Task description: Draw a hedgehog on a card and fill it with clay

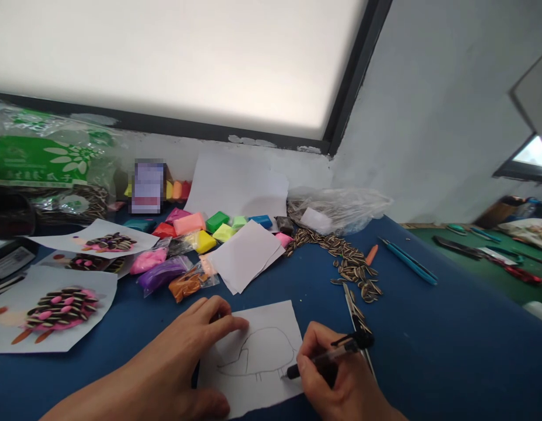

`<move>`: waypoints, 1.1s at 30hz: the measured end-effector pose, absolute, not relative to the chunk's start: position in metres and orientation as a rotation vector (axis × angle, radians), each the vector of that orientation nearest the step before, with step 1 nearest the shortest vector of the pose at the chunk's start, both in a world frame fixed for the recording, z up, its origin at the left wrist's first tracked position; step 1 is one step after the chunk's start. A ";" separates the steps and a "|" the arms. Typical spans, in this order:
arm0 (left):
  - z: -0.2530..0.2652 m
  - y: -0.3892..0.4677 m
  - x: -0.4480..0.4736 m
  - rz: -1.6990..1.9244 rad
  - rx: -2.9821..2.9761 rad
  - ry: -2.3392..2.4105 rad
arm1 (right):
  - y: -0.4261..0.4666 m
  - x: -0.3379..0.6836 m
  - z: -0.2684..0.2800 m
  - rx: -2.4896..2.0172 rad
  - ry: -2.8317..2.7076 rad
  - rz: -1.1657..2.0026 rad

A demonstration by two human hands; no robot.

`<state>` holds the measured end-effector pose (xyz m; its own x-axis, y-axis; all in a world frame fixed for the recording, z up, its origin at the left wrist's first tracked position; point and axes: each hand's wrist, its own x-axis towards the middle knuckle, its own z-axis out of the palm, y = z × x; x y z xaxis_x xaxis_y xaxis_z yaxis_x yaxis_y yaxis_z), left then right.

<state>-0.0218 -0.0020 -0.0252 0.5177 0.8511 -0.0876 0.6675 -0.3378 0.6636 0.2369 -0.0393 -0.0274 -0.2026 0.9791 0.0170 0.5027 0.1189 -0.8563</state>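
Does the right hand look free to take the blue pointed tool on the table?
Probably not right away: the right hand holds the pen at the paper. With the pen put down, likely yes: nothing tall seems to stand between that hand and the blue pointed tool.

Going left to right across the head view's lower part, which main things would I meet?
Front printed picture, left hand, right hand with a black pen, blue tool, red item.

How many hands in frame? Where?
2. Bare left hand: on the left part of the white paper sheet with a thin line drawing. Bare right hand: at the sheet's right edge, holding a black pen with clear barrel. No other hands visible.
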 end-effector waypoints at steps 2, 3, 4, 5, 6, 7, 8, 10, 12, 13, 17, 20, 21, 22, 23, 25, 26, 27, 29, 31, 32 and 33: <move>-0.024 -0.001 -0.024 0.339 2.098 1.226 | -0.039 0.237 -0.028 -1.438 -1.790 0.966; -0.022 0.000 -0.024 0.316 2.084 1.229 | -0.039 0.237 -0.028 -1.440 -1.788 0.959; -0.020 0.001 -0.023 0.285 2.066 1.235 | -0.039 0.237 -0.028 -1.442 -1.781 0.962; -0.016 0.001 -0.022 0.253 2.048 1.243 | -0.039 0.237 -0.028 -1.443 -1.773 0.968; -0.013 0.002 -0.020 0.228 2.029 1.250 | -0.039 0.237 -0.029 -1.440 -1.765 0.976; -0.010 0.003 -0.019 0.210 2.014 1.257 | -0.040 0.237 -0.029 -1.437 -1.757 0.986; -0.008 0.003 -0.017 0.198 2.003 1.263 | -0.040 0.237 -0.029 -1.435 -1.749 0.997; -0.008 0.003 -0.017 0.187 1.993 1.267 | -0.040 0.236 -0.030 -1.436 -1.737 1.019; -0.012 0.003 -0.020 0.174 1.993 1.261 | -0.040 0.237 -0.030 -1.445 -1.735 1.021; -0.014 0.003 -0.021 0.169 1.997 1.255 | -0.040 0.237 -0.030 -1.450 -1.739 1.015; -0.015 0.003 -0.022 0.186 2.015 1.252 | -0.039 0.238 -0.029 -1.437 -1.755 0.993; -0.008 0.004 -0.018 0.201 2.028 1.261 | -0.040 0.238 -0.030 -1.421 -1.720 0.994; -0.007 0.003 -0.017 0.197 2.023 1.264 | -0.040 0.238 -0.031 -1.412 -1.714 0.985; -0.007 0.003 -0.018 0.199 2.017 1.265 | -0.041 0.237 -0.032 -1.394 -1.723 0.967; -0.009 0.002 -0.019 0.207 2.014 1.265 | -0.041 0.237 -0.034 -1.368 -1.751 0.937; -0.013 0.001 -0.022 0.214 2.008 1.255 | -0.041 0.235 -0.038 -1.301 -1.837 0.883; -0.016 0.000 -0.023 0.213 2.007 1.250 | -0.041 0.234 -0.040 -1.265 -1.882 0.875; -0.017 0.000 -0.024 0.207 2.004 1.246 | -0.041 0.233 -0.043 -1.232 -1.919 0.878; -0.018 0.001 -0.025 0.205 2.003 1.242 | -0.041 0.231 -0.047 -1.198 -1.960 0.901; -0.017 0.002 -0.024 0.214 2.002 1.244 | -0.040 0.230 -0.049 -1.207 -1.969 0.911; -0.016 0.002 -0.023 0.213 2.001 1.245 | -0.040 0.230 -0.050 -1.219 -1.965 0.910; -0.016 0.002 -0.023 0.209 2.001 1.245 | -0.040 0.230 -0.050 -1.229 -1.961 0.913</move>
<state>-0.0230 0.0017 -0.0158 0.5121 0.8247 -0.2401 0.7007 -0.2394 0.6721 0.2304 -0.0400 -0.0501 -0.3565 0.9215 0.1540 0.4754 0.3208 -0.8192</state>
